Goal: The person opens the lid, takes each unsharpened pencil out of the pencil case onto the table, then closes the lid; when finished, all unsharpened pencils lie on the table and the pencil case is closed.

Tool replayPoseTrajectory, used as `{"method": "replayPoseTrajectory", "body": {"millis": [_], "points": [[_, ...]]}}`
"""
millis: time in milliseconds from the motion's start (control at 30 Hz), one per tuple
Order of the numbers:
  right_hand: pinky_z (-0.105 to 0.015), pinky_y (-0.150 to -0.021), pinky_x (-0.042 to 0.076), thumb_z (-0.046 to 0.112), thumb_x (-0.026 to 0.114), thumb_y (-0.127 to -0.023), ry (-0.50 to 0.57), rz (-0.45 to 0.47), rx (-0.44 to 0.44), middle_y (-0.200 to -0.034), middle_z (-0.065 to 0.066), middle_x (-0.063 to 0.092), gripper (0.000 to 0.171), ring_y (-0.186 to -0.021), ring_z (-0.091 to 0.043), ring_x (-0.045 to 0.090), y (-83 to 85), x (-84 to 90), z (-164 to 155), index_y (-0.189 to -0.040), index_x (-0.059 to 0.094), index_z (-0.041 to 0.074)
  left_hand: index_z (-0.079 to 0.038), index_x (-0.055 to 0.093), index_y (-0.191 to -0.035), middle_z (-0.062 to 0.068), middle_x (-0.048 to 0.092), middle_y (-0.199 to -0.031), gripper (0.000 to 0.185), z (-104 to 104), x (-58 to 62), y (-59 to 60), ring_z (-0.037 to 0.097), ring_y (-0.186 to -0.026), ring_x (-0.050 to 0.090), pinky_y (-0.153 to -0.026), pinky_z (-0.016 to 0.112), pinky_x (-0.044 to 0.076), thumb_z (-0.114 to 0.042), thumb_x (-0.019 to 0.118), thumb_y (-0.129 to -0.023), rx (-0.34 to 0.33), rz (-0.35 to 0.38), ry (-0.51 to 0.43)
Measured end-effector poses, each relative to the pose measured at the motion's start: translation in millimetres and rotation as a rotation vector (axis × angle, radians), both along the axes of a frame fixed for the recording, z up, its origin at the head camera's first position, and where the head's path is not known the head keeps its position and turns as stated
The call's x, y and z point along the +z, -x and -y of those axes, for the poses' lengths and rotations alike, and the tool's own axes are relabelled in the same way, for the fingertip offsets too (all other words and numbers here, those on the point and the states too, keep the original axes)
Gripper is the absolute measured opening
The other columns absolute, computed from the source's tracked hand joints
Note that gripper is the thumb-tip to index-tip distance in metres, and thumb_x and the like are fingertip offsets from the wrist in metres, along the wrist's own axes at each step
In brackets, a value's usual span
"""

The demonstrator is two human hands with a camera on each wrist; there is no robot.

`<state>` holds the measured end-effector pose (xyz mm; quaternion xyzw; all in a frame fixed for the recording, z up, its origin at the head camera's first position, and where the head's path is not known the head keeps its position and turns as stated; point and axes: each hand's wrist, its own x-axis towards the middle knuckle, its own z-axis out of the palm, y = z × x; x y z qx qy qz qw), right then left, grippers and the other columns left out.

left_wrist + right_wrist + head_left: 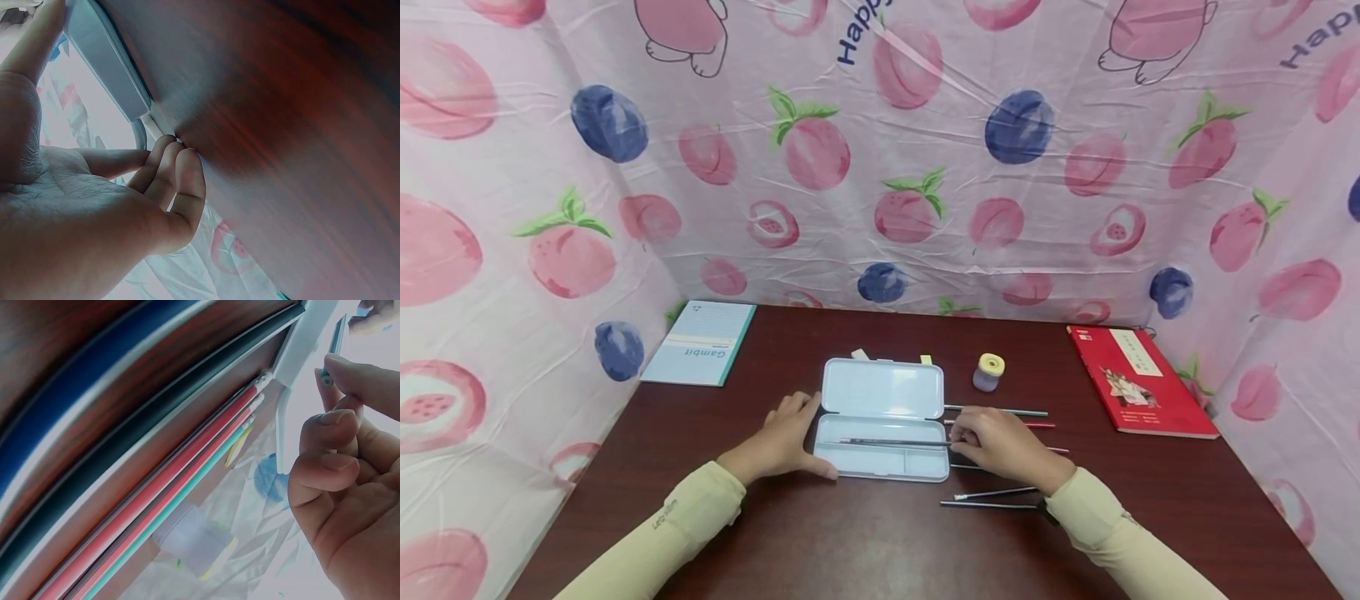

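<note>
— What is your right hand (1000, 446) doing?

— It pinches the end of a thin dark pencil (895, 442) between the thumb and the fingers. The pencil lies lengthwise in the lower half of the open pale blue plastic pencil case (883, 417), and my hand is at the right edge of this case.

— And your left hand (786, 442)?

— It rests on the dark brown wooden counter (820, 542) at the left side of the case. The thumb stretches along the front edge of the lower half, and the fingers are loosely bent and touch the left edge near the hinge. It holds nothing inside it; it only lies against the case.

— What lies near your right hand?

— Several pencils. One with a green body (1000, 410) and one with a red body (1037, 424) lie on the counter just right of the case, behind my hand. Two dark ones (992, 498) lie nearer to me, beside my wrist.

— Anything more on the counter?

— A small purple sharpener with a yellow top (988, 372) stands behind the pencils. A red book (1138, 379) lies far to the right, and a light blue notebook (700, 343) at the far left corner.
</note>
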<state>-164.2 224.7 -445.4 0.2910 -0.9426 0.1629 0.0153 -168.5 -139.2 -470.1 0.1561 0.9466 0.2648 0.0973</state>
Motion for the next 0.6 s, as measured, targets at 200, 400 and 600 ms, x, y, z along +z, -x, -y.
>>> {"method": "replayPoseTrajectory", "body": {"millis": [200, 400, 600], "points": [[-0.020, -0.061, 0.045, 0.015, 0.090, -0.085, 0.014, -0.020, -0.014, -0.076, 0.013, 0.057, 0.016, -0.067, 0.001, 0.045, -2.4, -0.6, -11, -0.091, 0.076, 0.020, 0.002, 0.030, -0.166, 0.019, 0.048, -0.151, 0.139, 0, -0.1, -0.2, 0.029, -0.129, 0.045, -0.109, 0.051, 0.042, -0.058, 0.100, -0.063, 0.005, -0.001, 0.007], [-0.020, -0.062, 0.044, 0.014, 0.090, -0.085, 0.032, -0.016, -0.025, -0.076, 0.014, 0.055, 0.017, -0.067, 0.001, 0.044, -4.8, -0.4, -23, -0.091, 0.075, 0.021, 0.002, 0.030, -0.166, 0.020, 0.048, -0.150, 0.138, 0, 0.9, -0.8, 0.029, -0.129, 0.045, -0.108, 0.052, 0.042, -0.058, 0.100, -0.063, 0.001, -0.004, 0.009], [-0.020, -0.062, 0.044, 0.014, 0.090, -0.086, 0.053, -0.039, -0.029, -0.076, 0.015, 0.053, 0.020, -0.068, 0.002, 0.045, -6.8, -1.0, -37, -0.090, 0.074, 0.023, 0.002, 0.030, -0.166, 0.020, 0.048, -0.151, 0.138, -1, 1.2, -0.5, 0.029, -0.130, 0.045, -0.108, 0.052, 0.043, -0.058, 0.100, -0.064, 0.000, -0.004, 0.012]]}}
